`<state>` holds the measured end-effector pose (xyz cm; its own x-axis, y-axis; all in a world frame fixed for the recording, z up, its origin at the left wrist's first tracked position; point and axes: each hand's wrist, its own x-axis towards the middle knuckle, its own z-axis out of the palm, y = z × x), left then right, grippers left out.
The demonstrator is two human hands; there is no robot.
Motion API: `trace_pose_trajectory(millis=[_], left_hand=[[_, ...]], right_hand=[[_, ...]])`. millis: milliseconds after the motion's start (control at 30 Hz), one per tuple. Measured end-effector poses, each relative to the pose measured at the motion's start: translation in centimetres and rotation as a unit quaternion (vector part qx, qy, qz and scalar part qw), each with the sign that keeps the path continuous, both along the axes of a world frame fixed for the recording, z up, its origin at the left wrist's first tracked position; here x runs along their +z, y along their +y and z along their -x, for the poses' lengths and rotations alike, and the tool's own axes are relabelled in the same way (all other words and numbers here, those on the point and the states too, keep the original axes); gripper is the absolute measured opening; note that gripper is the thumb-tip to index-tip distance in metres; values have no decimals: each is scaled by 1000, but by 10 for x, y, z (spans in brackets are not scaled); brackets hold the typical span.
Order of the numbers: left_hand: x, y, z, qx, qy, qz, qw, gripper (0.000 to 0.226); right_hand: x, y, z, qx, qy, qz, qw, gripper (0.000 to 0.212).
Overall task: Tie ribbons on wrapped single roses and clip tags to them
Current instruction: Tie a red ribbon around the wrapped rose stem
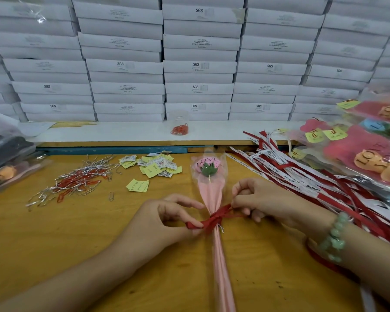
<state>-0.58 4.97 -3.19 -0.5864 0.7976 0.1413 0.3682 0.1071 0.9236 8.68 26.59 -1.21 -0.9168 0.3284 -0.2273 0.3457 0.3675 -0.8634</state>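
A wrapped rose (208,183) lies on the yellow wooden surface (54,233), midway between the two hands. Its pink head points away from the person and its long pink sleeve runs back toward the bottom edge. A red ribbon (214,218) is knotted round the sleeve where it narrows below the flower.

The left grip (167,217) pinches one ribbon end between thumb and forefinger, just left of the knot. The right grip (263,201) pinches the other end just right of the knot, and its other fingers are curled. Both ribbon ends run taut out from the knot. A green bead bracelet (333,239) sits on the right wrist. A bit of silver wire shows just below the knot.

To the left lies a loose heap of paper clips (77,183), orange ones mixed with silver twist wires. Just beyond it is a scatter of yellow tags (153,165). A few more tags lie nearer the hands.

To the right a thick heap of red and white ribbons (302,176) fans across the surface. More wrapped flowers (369,154) are piled on top of it.

On the white ledge behind stands a clear jar (180,126) with orange clips in it. Behind the ledge rises a wall of stacked white boxes (198,66).
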Motion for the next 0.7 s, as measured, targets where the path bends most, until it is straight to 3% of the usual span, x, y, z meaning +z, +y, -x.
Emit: trace_pose_trajectory(millis=[200,333,433,567,700], left_hand=[[-5,-1,3,2,0,-13,1000,19],[-9,-2,3,-24,-12,-38,999,26],[-10,-2,3,-61,-3,-18,998,40],[-9,-2,0,-99,44,19,994,29],[-8,-3,0,-80,41,7,996,22]], right_hand=[[-4,6,1,-25,32,1,999,5],[-9,3,3,-33,104,16,994,22],[-10,1,0,18,129,-48,990,31],[-10,1,-2,70,138,-110,982,35],[-12,2,-1,76,143,-29,986,30]])
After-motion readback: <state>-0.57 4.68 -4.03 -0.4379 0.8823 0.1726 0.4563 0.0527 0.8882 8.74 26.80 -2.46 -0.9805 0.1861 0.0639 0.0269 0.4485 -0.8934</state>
